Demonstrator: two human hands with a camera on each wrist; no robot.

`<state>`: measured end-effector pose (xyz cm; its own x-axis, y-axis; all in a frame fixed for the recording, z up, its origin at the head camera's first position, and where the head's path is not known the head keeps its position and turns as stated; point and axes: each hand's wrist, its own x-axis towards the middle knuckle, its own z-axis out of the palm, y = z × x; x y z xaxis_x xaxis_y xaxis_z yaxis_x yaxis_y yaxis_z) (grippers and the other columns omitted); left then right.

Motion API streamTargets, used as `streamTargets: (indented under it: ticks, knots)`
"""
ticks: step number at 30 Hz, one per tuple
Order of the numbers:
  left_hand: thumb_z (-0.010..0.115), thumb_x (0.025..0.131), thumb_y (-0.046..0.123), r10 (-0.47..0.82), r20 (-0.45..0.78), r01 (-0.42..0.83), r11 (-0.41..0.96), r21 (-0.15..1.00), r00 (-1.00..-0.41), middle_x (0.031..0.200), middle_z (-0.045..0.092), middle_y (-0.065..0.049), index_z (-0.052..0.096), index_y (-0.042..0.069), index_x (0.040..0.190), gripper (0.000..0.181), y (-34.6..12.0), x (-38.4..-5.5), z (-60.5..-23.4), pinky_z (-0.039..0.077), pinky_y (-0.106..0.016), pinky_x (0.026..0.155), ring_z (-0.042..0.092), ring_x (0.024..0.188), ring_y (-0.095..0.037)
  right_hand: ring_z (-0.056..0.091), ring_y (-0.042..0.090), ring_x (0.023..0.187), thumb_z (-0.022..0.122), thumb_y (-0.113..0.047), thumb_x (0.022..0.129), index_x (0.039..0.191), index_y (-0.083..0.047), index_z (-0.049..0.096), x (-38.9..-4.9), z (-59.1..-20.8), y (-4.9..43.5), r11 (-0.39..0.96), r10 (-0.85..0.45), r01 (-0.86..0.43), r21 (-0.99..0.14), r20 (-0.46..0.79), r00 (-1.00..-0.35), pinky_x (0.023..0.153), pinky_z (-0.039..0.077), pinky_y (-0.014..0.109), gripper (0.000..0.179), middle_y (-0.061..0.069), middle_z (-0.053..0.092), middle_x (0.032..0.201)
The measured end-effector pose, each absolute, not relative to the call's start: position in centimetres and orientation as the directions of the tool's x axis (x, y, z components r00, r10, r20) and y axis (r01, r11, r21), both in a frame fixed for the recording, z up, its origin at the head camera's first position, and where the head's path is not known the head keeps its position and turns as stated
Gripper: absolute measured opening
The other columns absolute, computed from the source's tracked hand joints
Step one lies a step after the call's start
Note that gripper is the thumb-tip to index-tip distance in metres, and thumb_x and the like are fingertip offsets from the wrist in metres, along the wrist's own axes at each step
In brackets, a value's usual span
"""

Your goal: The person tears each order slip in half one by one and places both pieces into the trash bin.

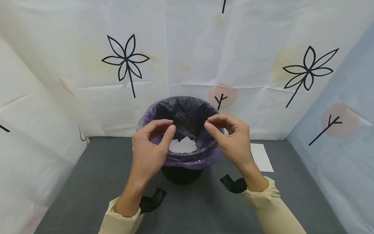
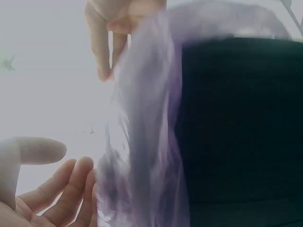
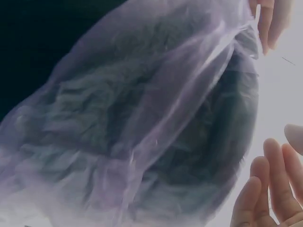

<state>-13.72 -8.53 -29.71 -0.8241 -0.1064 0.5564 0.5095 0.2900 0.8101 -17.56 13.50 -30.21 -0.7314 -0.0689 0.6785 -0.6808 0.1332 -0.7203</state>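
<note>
In the head view a dark bin with a purple plastic liner folded over its rim stands on the table. White pieces of paper lie inside it. My left hand is raised over the bin's left front rim, its thumb apart from its loosely bent fingers in the left wrist view. Over the right side of the rim is my right hand, also with nothing in it. Its fingers spread beside the liner's overhang in the right wrist view.
A lined white sheet of paper lies on the dark grey table, right of the bin and partly behind my right wrist. White fabric walls with flower drawings enclose the table at the back and sides. Black straps hang at both wrists.
</note>
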Motion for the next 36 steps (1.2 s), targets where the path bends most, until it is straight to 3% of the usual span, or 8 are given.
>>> streamTargets:
  ticks: [9,15,22,29,36]
  knots:
    - [0.072,0.092,0.001,-0.103,0.641,0.601,0.261,0.756,-0.761,0.098,0.072,0.0,0.075,0.007,0.107,0.016,-8.0,-9.4,-32.2,0.054,-0.025,0.078,0.068,0.086,-0.016,0.068,0.018,0.089,0.071,0.017,0.084,0.101,0.01,0.071,-14.4,-32.9,16.6,0.087,-0.011,-0.698,-0.711,0.7,-0.714,0.084,0.053,0.025,0.019,0.015,0.072,0.097]
    - [0.074,0.088,-0.005,-0.13,0.674,0.624,0.285,0.728,-0.727,0.095,0.072,-0.002,0.075,0.008,0.104,0.02,-7.5,-7.3,-35.4,0.052,-0.022,0.08,0.066,0.085,-0.015,0.067,0.015,0.087,0.071,0.017,0.084,0.1,0.009,0.071,-12.8,-36.1,19.0,0.171,0.029,-0.602,-0.78,0.615,-0.788,0.082,0.053,0.021,0.017,0.009,0.073,0.095]
    - [0.076,0.089,0.001,-0.114,0.58,0.534,0.28,0.798,-0.807,0.095,0.072,0.002,0.074,0.016,0.103,0.021,-6.2,-6.5,-39.9,0.055,-0.026,0.077,0.068,0.083,-0.014,0.067,0.012,0.082,0.074,0.011,0.086,0.101,0.005,0.072,-12.0,-41.1,20.9,0.307,0.094,-0.425,-0.851,0.472,-0.877,0.076,0.053,0.019,0.017,0.009,0.073,0.094]
    - [0.078,0.09,0.011,-0.119,0.376,0.345,0.222,0.912,-0.919,0.091,0.07,0.012,0.074,0.025,0.098,0.016,-5.2,-7.2,-43.5,0.056,-0.032,0.076,0.067,0.081,-0.011,0.066,0.009,0.079,0.078,0.003,0.086,0.103,0.0,0.074,-12.1,-45.4,23.1,0.389,0.195,-0.267,-0.881,0.362,-0.911,0.072,0.051,0.017,0.018,0.012,0.073,0.096]
    - [0.077,0.092,0.016,-0.033,0.288,0.278,0.18,0.944,-0.957,0.091,0.072,0.007,0.074,0.021,0.098,0.008,-3.9,-7.9,-46.5,0.057,-0.033,0.075,0.068,0.079,-0.01,0.062,-0.004,0.077,0.08,-0.004,0.087,0.108,0.003,0.072,-13.1,-47.8,26.9,0.537,0.283,-0.104,-0.837,0.296,-0.912,0.07,0.049,0.011,0.023,0.016,0.073,0.097]
